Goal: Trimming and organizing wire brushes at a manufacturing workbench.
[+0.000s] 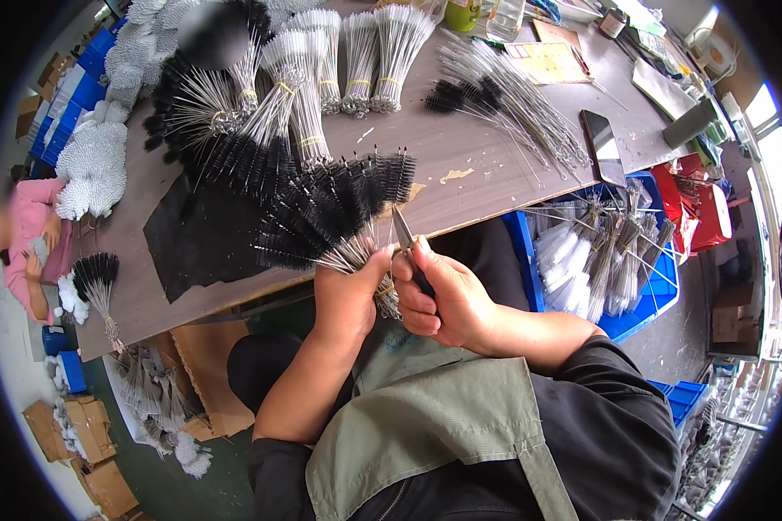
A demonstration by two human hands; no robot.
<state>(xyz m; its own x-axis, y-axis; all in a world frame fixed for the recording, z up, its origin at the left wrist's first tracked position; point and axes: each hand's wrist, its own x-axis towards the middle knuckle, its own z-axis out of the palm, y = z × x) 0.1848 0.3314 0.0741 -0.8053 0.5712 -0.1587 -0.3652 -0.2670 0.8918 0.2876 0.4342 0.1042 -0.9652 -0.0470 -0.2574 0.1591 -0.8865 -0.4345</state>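
Note:
My left hand [349,291] grips a fanned bundle of black bristle brushes [339,208] by their twisted wire stems, held over the near table edge. A yellow rubber band [385,289] circles the stems just below my fingers. My right hand [443,295] holds a pair of scissors [404,234], blades pointing up beside the wire stems. More banded bundles of black and white brushes [321,65] lie on the brown table [487,161] beyond.
Loose wire brushes [513,108] and a dark phone [603,146] lie at the table's right. A blue crate [643,304] holds white brush bundles at my right. A person in pink [30,252] works at the left. Cardboard boxes [87,434] sit on the floor.

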